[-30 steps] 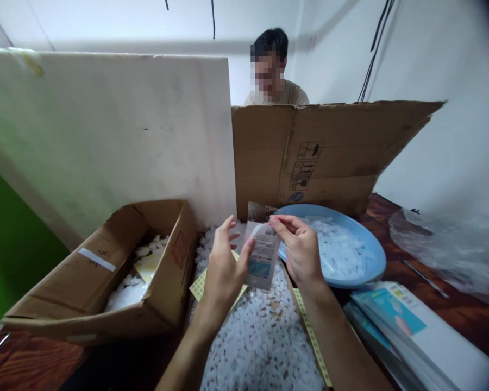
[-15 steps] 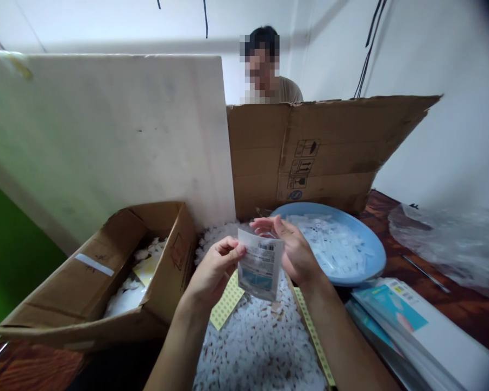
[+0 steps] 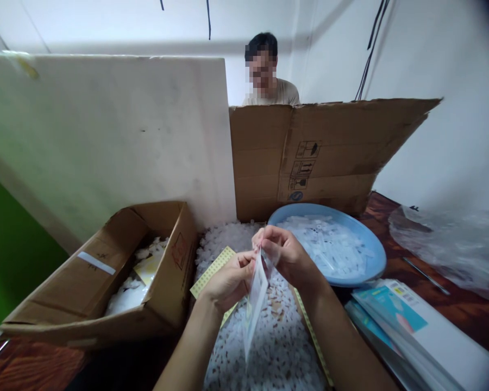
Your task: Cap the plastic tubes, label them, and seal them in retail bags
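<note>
A thin white packet (image 3: 256, 304) hangs nearly edge-on between both hands, above a mass of small white pieces (image 3: 269, 347). My left hand (image 3: 232, 277) pinches its upper left edge. Close beside it, my right hand (image 3: 283, 252) has its fingers closed on the top of the packet, where clear film shows. The exact fingertip contact is partly hidden. Under and behind my left hand lies a yellow dotted sheet (image 3: 214, 271); another yellow dotted strip (image 3: 312, 336) runs beside my right forearm.
An open cardboard box (image 3: 167, 282) stands left. Right are a blue basin (image 3: 377, 252) of clear-white pieces, printed packages (image 3: 424, 331), a thin metal rod (image 3: 426, 275) and clear plastic (image 3: 452, 244). Behind a cardboard panel (image 3: 261, 157) and white board (image 3: 106, 141) is a person (image 3: 287, 92).
The packet has turned from facing me to nearly edge-on. My right hand has closed onto its top, and my left hand sits slightly lower. More of the yellow sheet shows.
</note>
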